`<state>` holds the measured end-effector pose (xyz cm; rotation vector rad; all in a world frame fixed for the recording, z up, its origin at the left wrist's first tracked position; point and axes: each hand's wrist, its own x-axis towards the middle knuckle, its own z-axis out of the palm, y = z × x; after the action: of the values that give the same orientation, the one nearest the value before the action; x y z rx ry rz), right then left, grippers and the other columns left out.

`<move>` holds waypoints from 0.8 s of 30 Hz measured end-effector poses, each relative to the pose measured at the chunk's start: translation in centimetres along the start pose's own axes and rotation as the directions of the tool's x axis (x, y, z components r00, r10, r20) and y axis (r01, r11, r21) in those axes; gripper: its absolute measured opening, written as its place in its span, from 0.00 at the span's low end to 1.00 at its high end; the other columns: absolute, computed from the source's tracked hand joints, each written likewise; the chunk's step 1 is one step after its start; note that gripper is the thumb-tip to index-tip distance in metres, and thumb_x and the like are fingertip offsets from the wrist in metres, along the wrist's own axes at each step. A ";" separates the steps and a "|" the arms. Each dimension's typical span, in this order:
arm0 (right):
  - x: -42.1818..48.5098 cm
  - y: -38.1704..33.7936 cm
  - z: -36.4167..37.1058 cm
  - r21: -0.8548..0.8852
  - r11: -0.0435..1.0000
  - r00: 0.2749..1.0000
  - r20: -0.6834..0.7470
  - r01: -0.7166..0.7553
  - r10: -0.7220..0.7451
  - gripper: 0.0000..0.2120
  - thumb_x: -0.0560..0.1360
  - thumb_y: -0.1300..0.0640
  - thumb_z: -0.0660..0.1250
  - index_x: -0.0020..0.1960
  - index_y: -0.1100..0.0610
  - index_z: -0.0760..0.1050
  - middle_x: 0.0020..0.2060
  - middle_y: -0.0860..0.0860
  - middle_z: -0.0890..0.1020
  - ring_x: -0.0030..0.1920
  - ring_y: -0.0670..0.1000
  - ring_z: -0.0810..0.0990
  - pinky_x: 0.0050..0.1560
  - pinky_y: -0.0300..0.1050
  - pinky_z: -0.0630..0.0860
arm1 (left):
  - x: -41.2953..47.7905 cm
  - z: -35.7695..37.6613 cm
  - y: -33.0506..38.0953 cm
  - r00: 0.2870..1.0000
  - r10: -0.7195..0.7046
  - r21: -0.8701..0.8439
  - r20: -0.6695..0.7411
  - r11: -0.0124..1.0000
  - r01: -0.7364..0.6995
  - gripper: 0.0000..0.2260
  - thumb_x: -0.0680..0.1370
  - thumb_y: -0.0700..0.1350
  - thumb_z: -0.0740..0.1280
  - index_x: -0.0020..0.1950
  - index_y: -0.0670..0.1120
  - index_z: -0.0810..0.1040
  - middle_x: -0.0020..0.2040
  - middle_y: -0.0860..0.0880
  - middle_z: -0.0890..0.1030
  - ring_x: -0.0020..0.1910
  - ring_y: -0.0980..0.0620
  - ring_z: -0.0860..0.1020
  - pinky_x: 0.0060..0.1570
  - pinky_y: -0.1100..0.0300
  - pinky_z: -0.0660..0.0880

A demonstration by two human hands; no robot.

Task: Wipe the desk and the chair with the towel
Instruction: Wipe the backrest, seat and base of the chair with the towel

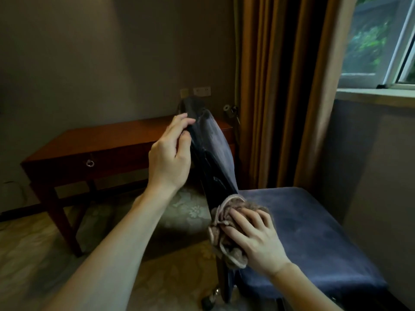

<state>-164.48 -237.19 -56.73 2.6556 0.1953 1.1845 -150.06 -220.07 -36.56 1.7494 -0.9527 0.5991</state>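
Brown curtains hung next to the window, with blurry greenery outside. A couple of wall sockets sat low on the wall, and the carpet was floral-patterned.

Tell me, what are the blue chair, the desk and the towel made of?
The chair looks like soft blue velvet or suede-like cloth, because it shows pale brushed streaks. The desk seems to be polished reddish-brown wood, smooth with a slight shine. The towel looks like fluffy brown terry cloth, fuzzy and bunched up.
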 end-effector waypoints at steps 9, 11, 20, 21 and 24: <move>-0.1 -0.1 -3.8 0.040 0.994 0.992 -0.068 -0.099 0.102 0.18 0.80 0.47 0.66 0.67 0.52 0.80 0.69 0.56 0.79 0.66 0.63 0.78 0.62 0.59 0.70 | -1.9 1.9 0.3 1.000 -0.010 -0.041 0.026 0.999 0.011 0.28 0.84 0.46 0.65 0.82 0.52 0.59 0.84 0.53 0.56 0.80 0.61 0.54 0.68 0.80 0.53; 1.6 0.1 -4.9 0.034 0.992 0.981 -0.150 -0.122 0.125 0.19 0.81 0.46 0.65 0.67 0.53 0.80 0.70 0.57 0.78 0.68 0.64 0.76 0.63 0.61 0.70 | -3.0 3.2 -0.2 0.994 -0.095 -0.121 0.053 0.988 0.100 0.37 0.83 0.48 0.67 0.85 0.52 0.48 0.85 0.51 0.52 0.82 0.55 0.53 0.77 0.67 0.54; 2.2 -0.1 0.2 0.119 0.987 0.986 -0.111 -0.107 0.121 0.22 0.81 0.46 0.69 0.72 0.51 0.74 0.75 0.56 0.73 0.78 0.59 0.66 0.72 0.62 0.66 | -6.4 7.5 -3.3 0.901 -0.386 -0.197 0.198 0.885 0.422 0.26 0.82 0.60 0.63 0.71 0.41 0.75 0.44 0.53 0.83 0.42 0.60 0.82 0.38 0.72 0.72; 1.6 -0.3 1.0 0.120 0.987 0.984 -0.128 -0.110 0.126 0.21 0.79 0.47 0.72 0.70 0.51 0.77 0.74 0.55 0.74 0.78 0.59 0.68 0.72 0.62 0.67 | -6.4 7.6 -3.4 0.908 -0.371 -0.201 0.193 0.891 0.407 0.25 0.83 0.59 0.63 0.72 0.42 0.74 0.45 0.55 0.82 0.43 0.63 0.81 0.39 0.74 0.72; -0.2 -1.2 2.8 0.113 0.984 0.978 -0.147 -0.135 0.151 0.20 0.75 0.48 0.77 0.65 0.51 0.82 0.71 0.54 0.78 0.75 0.58 0.71 0.70 0.62 0.69 | -6.3 7.7 -3.9 0.913 -0.365 -0.219 0.184 0.890 0.400 0.22 0.84 0.57 0.62 0.74 0.46 0.72 0.54 0.54 0.83 0.51 0.64 0.80 0.46 0.75 0.73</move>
<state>-162.54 -236.46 -58.97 2.7044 0.0942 1.4662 -150.66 -224.56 -46.28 1.6990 -0.7083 0.0948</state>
